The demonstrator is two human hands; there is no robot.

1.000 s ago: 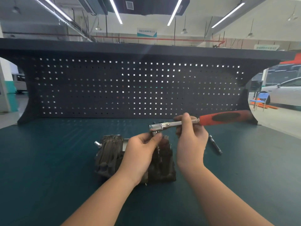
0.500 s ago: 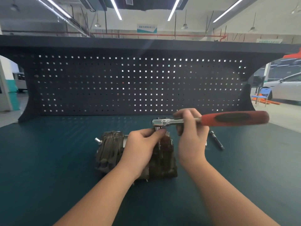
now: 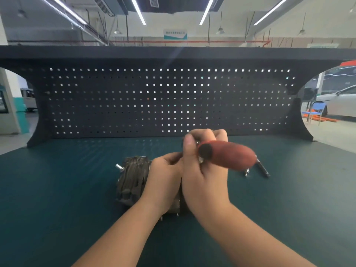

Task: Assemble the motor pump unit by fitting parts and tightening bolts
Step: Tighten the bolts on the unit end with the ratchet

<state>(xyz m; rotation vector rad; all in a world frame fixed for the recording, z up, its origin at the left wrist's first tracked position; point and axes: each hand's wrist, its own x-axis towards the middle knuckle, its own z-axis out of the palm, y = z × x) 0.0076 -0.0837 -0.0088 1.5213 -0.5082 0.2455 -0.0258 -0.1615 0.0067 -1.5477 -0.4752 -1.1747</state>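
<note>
right hand (image 3: 202, 170): fingers curled round the metal shank of the ratchet (image 3: 227, 155), just ahead of its red grip; handle points toward the camera and is motion-blurred; the driving end is hidden behind the knuckles
left hand (image 3: 163, 180): on top of the pump (image 3: 133, 180), fingers curled at the spot where the ratchet head should be; touching the right hand; whether it pinches a socket, a bolt or only steadies the casting, cannot tell
pump: dark finned casting flat on the green mat (image 3: 57, 199), near the middle, under both hands; a short silver stub (image 3: 119, 167) sticks out of its left end
loose bits: small bolt (image 3: 246, 172) and a dark bar (image 3: 263, 169) lie on the mat just right of the hands, under the handle
backdrop: black pegboard (image 3: 163, 101) behind the mat
step (judgement): mid-swing on a bolt on top of the pump
risk 1: choked-up grip gives little leverage and poor feel; socket could cam off the bolt head and round it
risk 2: left fingers sit right beside the head; a slip would pinch them
risk 3: pump is not clamped, only held down by hand; hard pull could twist it on the mat
risk 4: handle sweeps low over the loose bolt; could knock it away
risk 5: bolt start unseen; if cross-threaded, more torque strips the casting
</note>
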